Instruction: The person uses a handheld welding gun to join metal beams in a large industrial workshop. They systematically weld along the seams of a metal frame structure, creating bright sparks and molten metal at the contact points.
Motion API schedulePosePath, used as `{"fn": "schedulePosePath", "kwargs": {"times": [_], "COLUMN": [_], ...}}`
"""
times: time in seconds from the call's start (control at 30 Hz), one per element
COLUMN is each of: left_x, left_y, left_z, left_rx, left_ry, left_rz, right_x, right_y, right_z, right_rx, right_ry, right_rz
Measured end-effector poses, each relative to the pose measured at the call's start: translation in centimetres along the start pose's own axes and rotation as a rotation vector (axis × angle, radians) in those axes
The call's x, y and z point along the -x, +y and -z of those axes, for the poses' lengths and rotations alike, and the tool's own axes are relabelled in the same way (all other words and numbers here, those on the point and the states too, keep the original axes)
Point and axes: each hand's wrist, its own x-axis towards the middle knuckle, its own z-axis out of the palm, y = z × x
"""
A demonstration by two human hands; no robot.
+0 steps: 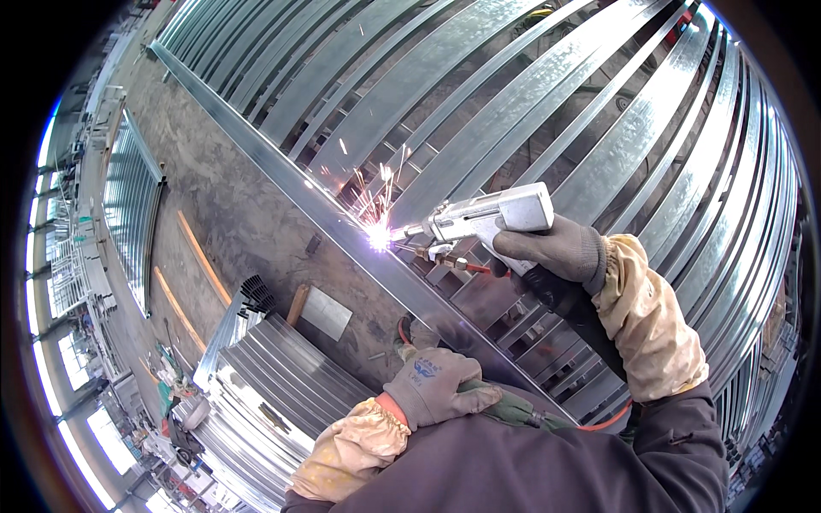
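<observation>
My right hand point(560, 250), in a grey work glove, is closed around the handle of a silver-white handheld welding gun point(522, 208). The gun's nozzle points left at the edge of a galvanized steel rail point(278, 179). A bright violet-white glare burns at the tip, and orange sparks fly up from it; the glare hides the joint. Long galvanized slats point(479, 128) run away from this rail. Nearer to me, my left hand point(436, 380), also gloved, is curled around a green-covered hose point(522, 410) beside the rail. Tan protective sleeves cover both forearms.
Stacked metal profiles point(291, 368) lie at lower left, near a flat metal plate point(325, 314). Orange-brown bars point(205, 256) rest on the concrete floor. Another slatted panel point(128, 214) stands farther left. A thin red hose point(609, 419) runs below my right forearm.
</observation>
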Motion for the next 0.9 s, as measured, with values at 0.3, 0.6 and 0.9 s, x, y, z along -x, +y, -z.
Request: {"fn": "schedulePosePath", "kwargs": {"times": [0.3, 0.6, 0.9], "left_x": [0.0, 0.0, 0.0], "left_y": [0.2, 0.2, 0.3], "left_z": [0.0, -0.2, -0.3], "left_rx": [-0.010, -0.008, 0.019], "left_ry": [0.018, 0.031, 0.064], "left_rz": [-0.003, -0.008, -0.040], "right_x": [0.9, 1.5, 2.0], "right_y": [-1.2, -1.6, -1.3], "right_z": [-0.1, -0.3, -0.3], "right_rx": [0.006, 0.006, 0.037], "right_ry": [-0.065, -0.040, -0.040], "right_rz": [-0.020, -0.059, -0.056]}}
